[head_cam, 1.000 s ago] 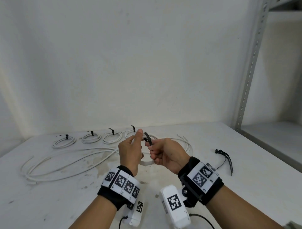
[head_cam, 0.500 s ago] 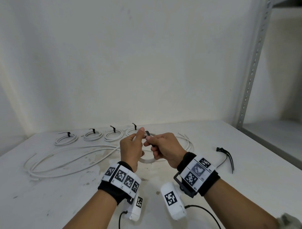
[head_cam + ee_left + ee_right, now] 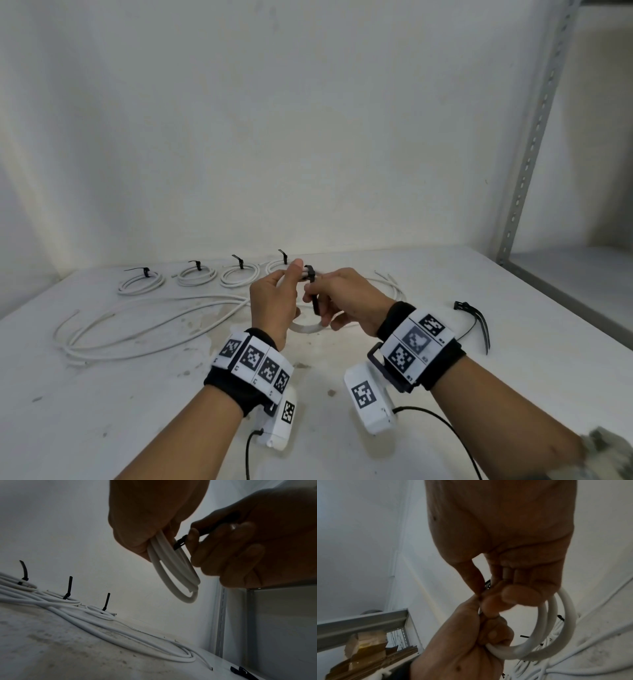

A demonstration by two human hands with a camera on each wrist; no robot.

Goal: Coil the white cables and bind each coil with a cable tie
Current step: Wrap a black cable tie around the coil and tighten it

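Observation:
Above the table's middle, my left hand (image 3: 289,279) grips a small white cable coil (image 3: 306,329) at its top, thumb pointing up. A black cable tie (image 3: 311,274) wraps the coil beside that thumb, and its tail runs down toward me. My right hand (image 3: 313,296) pinches that tail. In the left wrist view the coil (image 3: 173,569) hangs from my left hand (image 3: 145,536), and the tie (image 3: 179,543) leads into the right hand's fingers (image 3: 223,545). In the right wrist view the coil (image 3: 556,635) loops under both hands and the tie is mostly hidden.
Several bound coils (image 3: 197,275) with black ties lie in a row at the back of the white table (image 3: 102,394). Loose white cables (image 3: 137,325) sprawl on the left and behind the hands. Spare black ties (image 3: 476,318) lie on the right. A metal shelf upright (image 3: 534,137) stands at the far right.
More of the tie's tail now shows below its head, and my right fingers sit lower along it. Both hands stay together over the table's middle.

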